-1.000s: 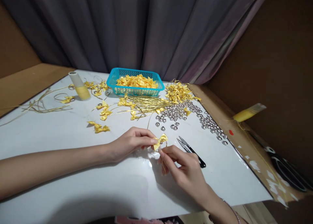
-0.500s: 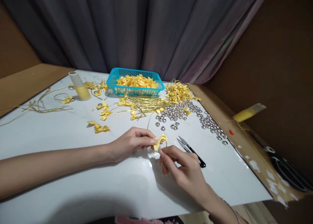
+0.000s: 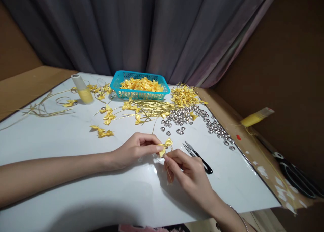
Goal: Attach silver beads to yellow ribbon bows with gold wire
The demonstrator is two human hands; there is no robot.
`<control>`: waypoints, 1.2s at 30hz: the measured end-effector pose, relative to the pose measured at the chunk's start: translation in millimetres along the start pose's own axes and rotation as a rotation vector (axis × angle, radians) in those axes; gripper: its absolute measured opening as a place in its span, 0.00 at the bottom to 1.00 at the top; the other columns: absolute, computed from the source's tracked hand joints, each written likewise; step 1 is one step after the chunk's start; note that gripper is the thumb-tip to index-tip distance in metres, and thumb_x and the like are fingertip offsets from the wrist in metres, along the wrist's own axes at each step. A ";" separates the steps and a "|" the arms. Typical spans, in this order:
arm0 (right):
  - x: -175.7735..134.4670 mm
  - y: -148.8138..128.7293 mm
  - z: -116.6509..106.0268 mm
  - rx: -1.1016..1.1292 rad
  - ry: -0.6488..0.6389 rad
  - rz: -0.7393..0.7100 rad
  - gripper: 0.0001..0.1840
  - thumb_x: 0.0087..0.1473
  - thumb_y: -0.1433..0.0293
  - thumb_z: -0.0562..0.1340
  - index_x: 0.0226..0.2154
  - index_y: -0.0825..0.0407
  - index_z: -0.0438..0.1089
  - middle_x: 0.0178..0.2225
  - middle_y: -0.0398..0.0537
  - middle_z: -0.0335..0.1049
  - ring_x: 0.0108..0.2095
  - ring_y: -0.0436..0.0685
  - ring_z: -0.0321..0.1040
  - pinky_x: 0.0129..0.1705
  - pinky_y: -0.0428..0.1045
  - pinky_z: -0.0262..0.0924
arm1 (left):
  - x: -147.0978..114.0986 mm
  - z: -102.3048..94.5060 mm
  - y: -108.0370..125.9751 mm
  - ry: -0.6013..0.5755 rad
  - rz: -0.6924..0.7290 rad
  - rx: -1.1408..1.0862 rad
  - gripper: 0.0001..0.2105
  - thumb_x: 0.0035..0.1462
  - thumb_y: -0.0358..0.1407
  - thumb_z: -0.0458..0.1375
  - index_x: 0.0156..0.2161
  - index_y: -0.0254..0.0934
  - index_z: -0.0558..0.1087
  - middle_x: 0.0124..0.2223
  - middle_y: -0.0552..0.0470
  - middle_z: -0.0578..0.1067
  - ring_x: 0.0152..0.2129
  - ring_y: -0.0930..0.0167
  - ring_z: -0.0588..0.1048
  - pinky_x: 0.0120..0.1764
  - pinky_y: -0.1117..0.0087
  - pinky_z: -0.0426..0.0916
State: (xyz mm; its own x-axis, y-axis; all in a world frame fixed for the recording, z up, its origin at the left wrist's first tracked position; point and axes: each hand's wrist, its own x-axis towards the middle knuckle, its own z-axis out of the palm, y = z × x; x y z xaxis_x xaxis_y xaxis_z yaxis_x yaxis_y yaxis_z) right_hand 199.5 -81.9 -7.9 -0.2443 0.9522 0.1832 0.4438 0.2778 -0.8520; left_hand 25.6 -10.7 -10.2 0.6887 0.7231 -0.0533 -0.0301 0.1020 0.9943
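Observation:
My left hand point(image 3: 141, 147) pinches the left side of a small yellow ribbon bow point(image 3: 167, 143) between thumb and fingers. A thin gold cord point(image 3: 171, 147) loops round the bow's right side, and a small shiny bit shows at its middle. My right hand point(image 3: 186, 169) is closed on the cord just below the bow; a cord end hangs beneath its fingers. Thread snips point(image 3: 198, 157) with black handles lie on the white tabletop point(image 3: 113, 195) beside my right hand. The fingertips partly cover the bow and cord.
A blue basket point(image 3: 140, 96) of yellow bows stands at the back. Before it lie gold cords point(image 3: 157, 109), silver beads point(image 3: 179, 116) and a bow pile point(image 3: 186, 95). A yellow thread spool point(image 3: 84, 92) stands left; another spool point(image 3: 257, 117) and black scissors point(image 3: 296, 178) are right.
Both hands stay close together on the bow and cord. My right fingers have shifted very slightly, and the cord loop at the bow's right looks a little smaller.

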 end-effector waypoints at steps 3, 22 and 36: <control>-1.4 0.7 1.1 -0.042 0.011 -0.048 0.11 0.60 0.72 0.51 0.28 0.53 0.64 0.15 0.39 0.64 0.16 0.47 0.61 0.21 0.43 0.56 | 0.0 0.5 0.3 0.007 -0.022 -0.036 0.08 0.53 0.35 0.58 0.28 0.32 0.73 0.27 0.52 0.70 0.26 0.73 0.64 0.31 0.72 0.56; -3.7 6.4 4.3 -0.191 0.064 -0.244 0.09 0.58 0.79 0.50 0.29 0.55 0.62 0.15 0.38 0.60 0.15 0.45 0.56 0.19 0.42 0.51 | 0.4 2.6 -0.5 -0.015 -0.079 -0.150 0.07 0.52 0.34 0.59 0.27 0.31 0.73 0.26 0.53 0.69 0.25 0.75 0.62 0.30 0.72 0.53; -2.9 16.2 6.8 -0.466 0.145 -0.478 0.10 0.55 0.83 0.49 0.31 0.54 0.58 0.18 0.40 0.55 0.18 0.48 0.51 0.21 0.45 0.47 | 4.8 6.1 0.3 -0.033 -0.283 -0.499 0.05 0.46 0.31 0.62 0.24 0.29 0.74 0.23 0.52 0.69 0.22 0.77 0.62 0.28 0.75 0.54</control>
State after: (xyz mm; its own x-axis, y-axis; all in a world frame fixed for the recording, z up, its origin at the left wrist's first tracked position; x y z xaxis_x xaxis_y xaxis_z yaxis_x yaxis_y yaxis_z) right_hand 201.6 -81.0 -25.5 -0.4018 0.7099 0.5784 0.6487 0.6665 -0.3674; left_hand 33.4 -11.4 -9.6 0.7415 0.6002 -0.2999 -0.1742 0.6039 0.7778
